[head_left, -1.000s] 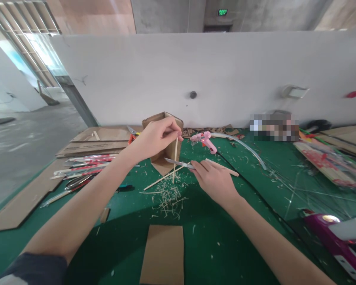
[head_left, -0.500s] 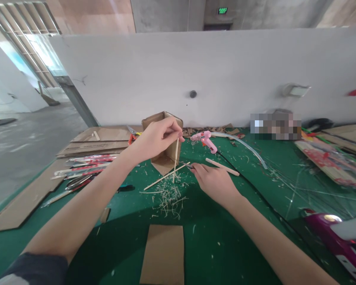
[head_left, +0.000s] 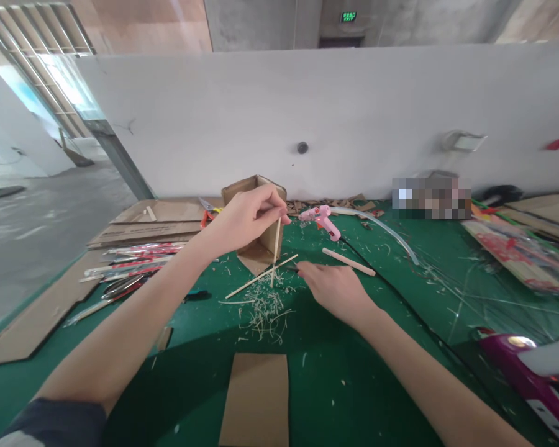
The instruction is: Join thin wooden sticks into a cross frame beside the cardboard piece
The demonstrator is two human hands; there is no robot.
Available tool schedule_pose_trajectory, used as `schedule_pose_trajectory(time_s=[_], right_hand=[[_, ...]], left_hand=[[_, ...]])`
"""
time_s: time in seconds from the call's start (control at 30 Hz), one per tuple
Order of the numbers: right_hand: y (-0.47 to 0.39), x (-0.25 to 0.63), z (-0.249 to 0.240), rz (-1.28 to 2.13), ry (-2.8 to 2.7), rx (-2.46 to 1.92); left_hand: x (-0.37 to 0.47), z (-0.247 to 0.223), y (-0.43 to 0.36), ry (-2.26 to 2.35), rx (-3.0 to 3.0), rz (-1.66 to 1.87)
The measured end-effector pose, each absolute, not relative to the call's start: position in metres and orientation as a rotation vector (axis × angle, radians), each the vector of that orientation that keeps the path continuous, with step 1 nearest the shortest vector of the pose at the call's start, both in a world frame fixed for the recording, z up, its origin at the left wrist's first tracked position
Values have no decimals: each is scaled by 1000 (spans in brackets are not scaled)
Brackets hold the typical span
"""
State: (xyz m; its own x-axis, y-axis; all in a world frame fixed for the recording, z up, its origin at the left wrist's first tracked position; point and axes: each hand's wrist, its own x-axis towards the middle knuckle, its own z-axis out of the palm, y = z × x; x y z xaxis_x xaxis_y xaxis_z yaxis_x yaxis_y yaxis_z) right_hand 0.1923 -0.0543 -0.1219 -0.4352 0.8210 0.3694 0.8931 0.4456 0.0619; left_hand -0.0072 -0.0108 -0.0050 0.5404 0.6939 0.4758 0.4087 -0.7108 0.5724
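My left hand [head_left: 261,214] pinches the top of a thin wooden stick [head_left: 276,248], which stands nearly upright over the table. My right hand [head_left: 330,282] is closed on a small knife [head_left: 289,267] whose thin blade points left at the lower part of the stick; its handle is hidden in my fingers. A second thin wooden stick [head_left: 246,286] lies slanted on the table, behind or against the upright one. Under both hands is a pile of pale curled shavings [head_left: 265,310]. A cardboard box [head_left: 242,186] stands open just behind my left hand.
A pink glue gun [head_left: 323,218] with a black cord lies behind my right hand, near a thicker wooden stick [head_left: 349,261]. Wrapped sticks [head_left: 135,261] and scissors [head_left: 207,214] lie left. A cardboard piece [head_left: 256,397] is in front; a purple device [head_left: 526,372] stands right.
My right hand has moved slightly down and left with the knife, its blade now lower along the stick. My left hand and the upright stick have barely moved.
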Motion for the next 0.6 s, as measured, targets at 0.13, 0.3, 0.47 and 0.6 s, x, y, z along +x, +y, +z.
schedule_pose_trajectory(time_s=[0.13, 0.3, 0.47, 0.6], right_hand=[[-52, 191, -126, -480, -2431, -1425], [-52, 192, -126, -545, -2304, -1434], [-51, 192, -128, -564, -2337, -1374], [-51, 192, -127, -571, -2264, -1425]], left_hand=[[-10, -6, -8, 917, 2407, 972], [-11, -6, -7, 951, 2427, 947], [-11, -4, -10, 950, 2450, 923], [-11, -4, -10, 962, 2441, 918]])
